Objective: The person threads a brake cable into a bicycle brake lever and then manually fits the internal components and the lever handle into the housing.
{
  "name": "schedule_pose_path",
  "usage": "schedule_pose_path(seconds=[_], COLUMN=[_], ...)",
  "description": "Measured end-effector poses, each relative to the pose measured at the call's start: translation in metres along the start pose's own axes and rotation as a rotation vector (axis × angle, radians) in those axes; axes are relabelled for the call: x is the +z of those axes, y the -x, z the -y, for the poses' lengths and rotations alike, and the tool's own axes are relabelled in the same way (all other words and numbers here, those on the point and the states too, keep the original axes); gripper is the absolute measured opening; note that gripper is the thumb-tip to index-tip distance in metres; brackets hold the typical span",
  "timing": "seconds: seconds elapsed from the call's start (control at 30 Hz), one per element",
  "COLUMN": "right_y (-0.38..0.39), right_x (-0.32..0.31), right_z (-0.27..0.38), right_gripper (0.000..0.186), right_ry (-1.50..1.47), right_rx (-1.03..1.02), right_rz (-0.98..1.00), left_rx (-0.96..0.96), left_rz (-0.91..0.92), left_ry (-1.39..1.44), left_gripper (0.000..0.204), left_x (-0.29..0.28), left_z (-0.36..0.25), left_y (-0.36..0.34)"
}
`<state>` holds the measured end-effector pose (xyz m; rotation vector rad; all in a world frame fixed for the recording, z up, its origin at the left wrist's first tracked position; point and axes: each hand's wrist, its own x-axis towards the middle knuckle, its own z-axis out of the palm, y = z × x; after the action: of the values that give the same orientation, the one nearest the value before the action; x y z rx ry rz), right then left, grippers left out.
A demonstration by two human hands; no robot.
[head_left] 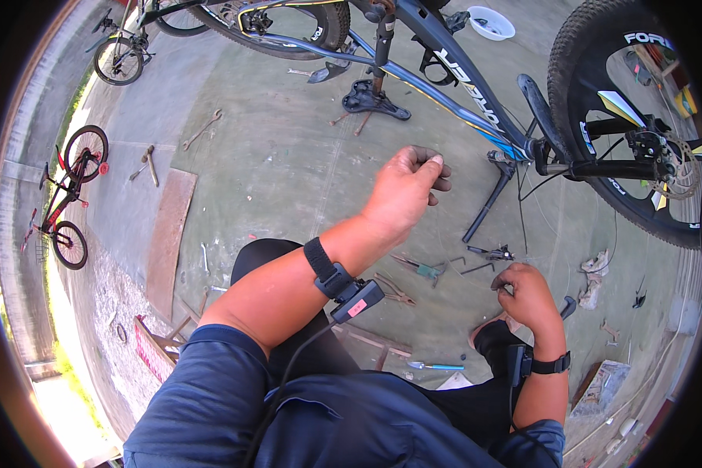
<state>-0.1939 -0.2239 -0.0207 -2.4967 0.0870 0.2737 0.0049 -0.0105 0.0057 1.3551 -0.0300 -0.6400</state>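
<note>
My left hand (413, 183) is raised in the middle, below the blue-grey bicycle frame (464, 86), with thumb and forefinger pinched; whatever they hold is too small to make out. My right hand (526, 296) is lower at the right, fingers curled inward, their contents unclear. Just left of it on the ground lie hex keys (476, 267) and a small black mechanical part (498, 253). Pliers (394, 292) and a green-handled tool (425, 270) lie beneath my left forearm. A black tube (483, 207) angles down from the bicycle between my hands.
The bicycle's front wheel (565, 54) fills the upper right; a stand base (370, 101) is under the frame. Wrenches (203, 129), a hammer (152, 164), a rusty board (171, 234) and a blue-handled tool (437, 365) lie around. A red-black bicycle (70, 195) rests at left, a white basin (491, 22) behind.
</note>
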Motion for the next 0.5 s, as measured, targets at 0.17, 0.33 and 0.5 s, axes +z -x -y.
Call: schedule_pose_path(seconds=[0.17, 0.33, 0.5], right_y=[-0.0006, -0.0003, -0.0005], right_x=[0.0001, -0.0001, 0.001], right_z=[-0.0006, -0.0007, -0.0021], right_gripper=[0.013, 0.013, 0.012], right_ry=[-0.008, 0.011, 0.008], right_rx=[0.0, 0.007, 0.008], right_rz=[0.006, 0.014, 0.014], left_rx=[-0.001, -0.005, -0.009], left_rz=[0.007, 0.002, 0.002], left_ry=[-0.005, 0.007, -0.001], left_gripper=[0.025, 0.024, 0.023], left_x=[0.0004, 0.0011, 0.0007], left_z=[-0.0013, 0.0001, 0.0012], left_y=[-0.0001, 0.0002, -0.0015])
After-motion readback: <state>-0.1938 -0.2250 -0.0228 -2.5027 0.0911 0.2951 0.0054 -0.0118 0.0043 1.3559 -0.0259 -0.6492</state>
